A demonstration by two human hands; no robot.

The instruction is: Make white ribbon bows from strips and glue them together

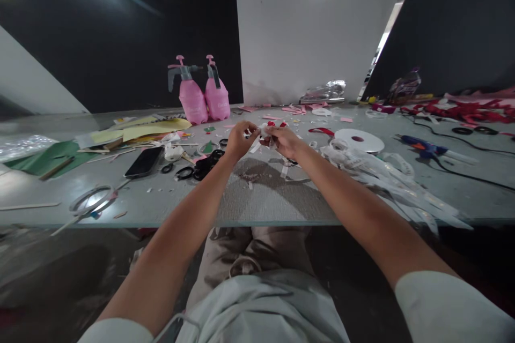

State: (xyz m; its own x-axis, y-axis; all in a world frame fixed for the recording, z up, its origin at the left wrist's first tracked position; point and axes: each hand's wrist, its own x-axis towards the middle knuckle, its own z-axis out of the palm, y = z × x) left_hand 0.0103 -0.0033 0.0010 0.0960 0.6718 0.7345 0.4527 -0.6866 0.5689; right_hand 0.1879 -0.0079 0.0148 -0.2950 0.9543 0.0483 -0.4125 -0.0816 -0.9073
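Note:
Both my hands meet above the middle of the grey table (257, 198). My left hand (240, 139) and my right hand (284, 141) pinch a small piece of white ribbon (263, 132) with a bit of red showing in it. The fingers of both hands are closed on it, and the piece is too small to make out further. A white ribbon spool (359, 140) lies just right of my right hand. Loose white ribbon strips (386, 177) trail from there toward the table's front right edge.
Two pink spray bottles (203, 94) stand at the back. A black phone (144, 162), black rings (199, 167), yellow and green paper sheets (137, 131) lie on the left. A blue glue gun (426, 148) with its black cord and red ribbon scraps (466, 110) lie on the right.

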